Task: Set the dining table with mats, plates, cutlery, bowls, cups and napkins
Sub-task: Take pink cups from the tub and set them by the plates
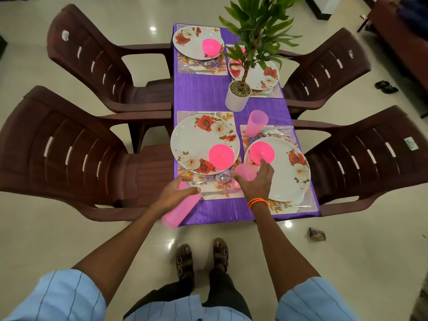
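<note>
From above, looking down over the person's arms, the narrow table (208, 98) wears a purple cloth and carries four floral mats, each with a rose-patterned plate. The left hand (176, 193) is curled round a stack of pink cups (176, 210), held tilted out over the near edge of the table. The right hand (254, 181), an orange bracelet (258, 202) on its wrist, grips a single pink cup (246, 172) from above, just between the two nearest settings; whether that cup touches the cloth I cannot tell. On the near left plate (196, 140) sits a pink bowl (221, 156), and below it a spoon (223, 179) and other cutlery lie on the mat (217, 191). The near right plate (287, 179) holds another pink bowl (261, 151), partly behind the right hand's fingers, and a pink cup (256, 122) stands upright on the top corner of that mat, beside a knife and spoon. Further off, the far left plate (194, 40) has its own pink bowl (211, 47), while the far right plate (261, 75) is half hidden by a potted plant (238, 96) in a white pot. Four brown plastic chairs flank the table, two on each side, the near left chair (69, 154) closest to the stack of cups.
</note>
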